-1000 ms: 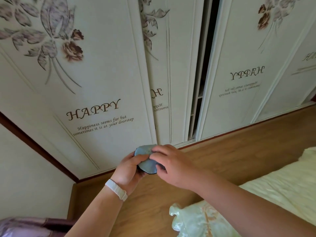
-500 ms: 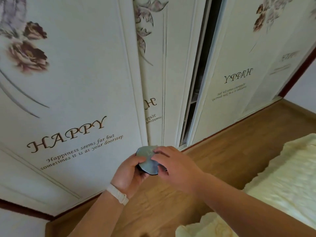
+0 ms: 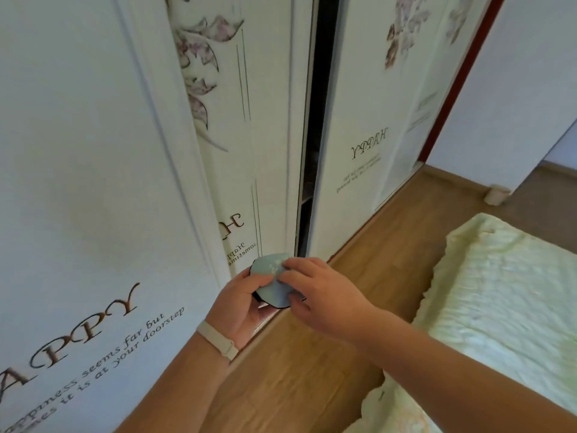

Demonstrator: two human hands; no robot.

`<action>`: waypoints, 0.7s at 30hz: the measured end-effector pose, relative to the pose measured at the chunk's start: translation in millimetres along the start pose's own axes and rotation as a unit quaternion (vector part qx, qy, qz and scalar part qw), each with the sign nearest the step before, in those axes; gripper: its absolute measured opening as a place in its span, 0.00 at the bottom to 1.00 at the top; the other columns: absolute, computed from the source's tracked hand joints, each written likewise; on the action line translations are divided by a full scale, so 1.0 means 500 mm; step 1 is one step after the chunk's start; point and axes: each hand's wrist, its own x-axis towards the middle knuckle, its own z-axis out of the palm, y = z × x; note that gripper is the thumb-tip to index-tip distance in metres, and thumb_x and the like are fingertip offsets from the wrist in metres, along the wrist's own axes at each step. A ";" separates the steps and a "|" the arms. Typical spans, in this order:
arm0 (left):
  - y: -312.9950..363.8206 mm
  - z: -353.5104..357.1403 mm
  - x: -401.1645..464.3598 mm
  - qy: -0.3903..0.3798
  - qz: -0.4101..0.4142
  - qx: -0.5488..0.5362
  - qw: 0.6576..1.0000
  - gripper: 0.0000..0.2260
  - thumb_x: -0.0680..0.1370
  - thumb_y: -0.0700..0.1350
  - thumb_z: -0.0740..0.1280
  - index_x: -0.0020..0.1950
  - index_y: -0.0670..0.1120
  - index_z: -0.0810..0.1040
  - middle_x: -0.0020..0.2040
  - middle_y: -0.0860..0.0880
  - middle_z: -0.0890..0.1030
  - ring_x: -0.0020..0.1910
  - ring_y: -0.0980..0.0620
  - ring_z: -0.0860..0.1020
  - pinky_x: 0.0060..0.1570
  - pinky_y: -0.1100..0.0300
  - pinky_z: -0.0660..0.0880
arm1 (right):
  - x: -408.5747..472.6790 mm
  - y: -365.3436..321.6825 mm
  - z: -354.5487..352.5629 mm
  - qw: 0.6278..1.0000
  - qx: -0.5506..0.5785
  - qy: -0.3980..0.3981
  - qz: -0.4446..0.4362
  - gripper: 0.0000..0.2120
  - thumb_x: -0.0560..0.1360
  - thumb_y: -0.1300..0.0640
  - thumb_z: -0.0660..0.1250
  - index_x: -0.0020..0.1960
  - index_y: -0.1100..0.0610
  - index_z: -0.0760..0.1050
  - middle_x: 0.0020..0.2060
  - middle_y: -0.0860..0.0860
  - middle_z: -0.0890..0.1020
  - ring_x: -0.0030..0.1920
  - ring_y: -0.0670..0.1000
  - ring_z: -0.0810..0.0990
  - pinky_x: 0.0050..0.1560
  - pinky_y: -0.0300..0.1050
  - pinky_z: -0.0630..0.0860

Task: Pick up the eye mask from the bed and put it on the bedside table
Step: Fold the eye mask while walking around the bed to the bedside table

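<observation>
Head view, hands: a person's left hand (image 3: 246, 304) and right hand (image 3: 315, 292) are meeting in front of a wardrobe, both closed around a pale blue eye mask (image 3: 272, 281).
Head view, left grip: the thumb and fingers are pinching the mask's left edge, with the palm curling beneath it.
Head view, right grip: the fingertips (image 3: 285, 278) are pressing down on the mask's top face, and the thumb is tucking under its right side, so the hand is clamping the fabric.
Head view, eye mask: it is being held in the air between the two hands, bunched or folded, with a dark rim showing along its lower edge; it is sitting above the wooden floor (image 3: 312, 370), clear of the bed (image 3: 499, 307).
Head view, wrist: a cream wristband (image 3: 217, 339) is circling the left wrist.
Head view, wardrobe: white sliding doors (image 3: 93, 182) printed with flowers and the word "HAPPY" are filling the left and centre, and a dark gap (image 3: 315, 135) is standing open between two of the panels just above the hands.
Head view, bed: its pale yellow-green textured cover is lying at the lower right, near the right forearm.
Head view, far corner: a small pale object (image 3: 496, 193) is sitting on the floor by the wall; what it is cannot be told.
</observation>
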 end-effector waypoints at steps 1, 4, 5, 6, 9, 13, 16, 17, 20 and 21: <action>0.002 0.010 0.019 -0.008 -0.003 0.005 1.000 0.20 0.69 0.40 0.68 0.61 0.41 0.78 0.54 0.38 0.80 0.51 0.42 0.79 0.41 0.53 0.80 | 0.004 0.016 -0.003 1.000 -0.005 0.004 0.011 0.19 0.73 0.61 0.65 0.64 0.56 0.73 0.62 0.54 0.75 0.61 0.57 0.72 0.60 0.50 0.71; 0.002 0.039 0.082 -0.020 -0.019 0.014 1.000 0.16 0.73 0.38 0.65 0.61 0.40 0.77 0.53 0.39 0.80 0.50 0.43 0.79 0.40 0.53 0.81 | 0.014 0.070 -0.007 0.999 -0.012 0.009 0.044 0.19 0.74 0.60 0.65 0.65 0.56 0.72 0.64 0.54 0.74 0.62 0.56 0.71 0.62 0.49 0.69; 0.002 0.048 0.104 -0.023 -0.024 0.015 0.999 0.16 0.74 0.38 0.65 0.61 0.40 0.77 0.53 0.39 0.80 0.49 0.43 0.79 0.39 0.53 0.81 | 0.018 0.089 -0.007 0.998 -0.014 0.007 0.053 0.20 0.74 0.60 0.65 0.65 0.55 0.72 0.64 0.54 0.74 0.63 0.55 0.70 0.63 0.48 0.68; 0.003 0.058 0.127 -0.026 -0.029 0.019 0.999 0.15 0.74 0.37 0.64 0.61 0.40 0.77 0.52 0.38 0.80 0.49 0.43 0.79 0.39 0.53 0.81 | 0.022 0.109 -0.007 0.998 -0.015 0.005 0.063 0.20 0.74 0.60 0.65 0.66 0.55 0.71 0.65 0.54 0.73 0.63 0.55 0.70 0.64 0.47 0.67; 0.008 0.099 0.201 -0.034 -0.035 0.046 0.998 0.14 0.74 0.37 0.64 0.60 0.40 0.77 0.52 0.38 0.80 0.49 0.42 0.79 0.38 0.53 0.81 | 0.034 0.179 -0.015 0.996 -0.015 0.015 0.087 0.20 0.75 0.59 0.65 0.66 0.54 0.70 0.66 0.53 0.73 0.64 0.54 0.69 0.64 0.45 0.65; 0.015 0.180 0.307 -0.038 -0.044 0.069 0.996 0.15 0.75 0.38 0.64 0.61 0.40 0.77 0.52 0.39 0.80 0.47 0.43 0.79 0.38 0.54 0.80 | 0.056 0.289 -0.049 0.993 -0.012 0.016 0.115 0.21 0.75 0.59 0.64 0.68 0.53 0.69 0.67 0.51 0.71 0.65 0.54 0.68 0.65 0.44 0.64; 0.020 0.253 0.388 -0.039 -0.050 0.096 0.993 0.15 0.75 0.38 0.64 0.62 0.40 0.76 0.53 0.38 0.80 0.48 0.43 0.79 0.41 0.52 0.80 | 0.068 0.376 -0.086 0.990 -0.018 0.031 0.133 0.20 0.76 0.58 0.63 0.68 0.53 0.68 0.67 0.51 0.71 0.65 0.54 0.68 0.65 0.45 0.65; 0.020 0.278 0.412 -0.041 -0.051 0.100 0.993 0.15 0.75 0.38 0.64 0.61 0.40 0.76 0.53 0.38 0.80 0.48 0.42 0.78 0.42 0.52 0.80 | 0.069 0.404 -0.098 0.989 -0.017 0.036 0.142 0.20 0.76 0.59 0.63 0.68 0.53 0.69 0.67 0.51 0.71 0.65 0.54 0.67 0.65 0.45 0.65; 0.013 0.349 0.479 -0.057 -0.051 0.096 0.992 0.14 0.75 0.38 0.65 0.60 0.41 0.78 0.52 0.39 0.81 0.48 0.43 0.80 0.38 0.54 0.80 | 0.065 0.483 -0.132 0.985 -0.017 0.053 0.164 0.20 0.76 0.58 0.64 0.68 0.53 0.69 0.67 0.52 0.71 0.65 0.54 0.67 0.65 0.45 0.64; 0.009 0.372 0.499 -0.065 -0.055 0.097 0.992 0.14 0.75 0.38 0.65 0.60 0.41 0.78 0.52 0.39 0.81 0.48 0.43 0.80 0.37 0.55 0.80 | 0.061 0.506 -0.142 0.983 -0.020 0.058 0.172 0.20 0.76 0.58 0.64 0.68 0.53 0.69 0.67 0.51 0.71 0.66 0.54 0.67 0.65 0.44 0.64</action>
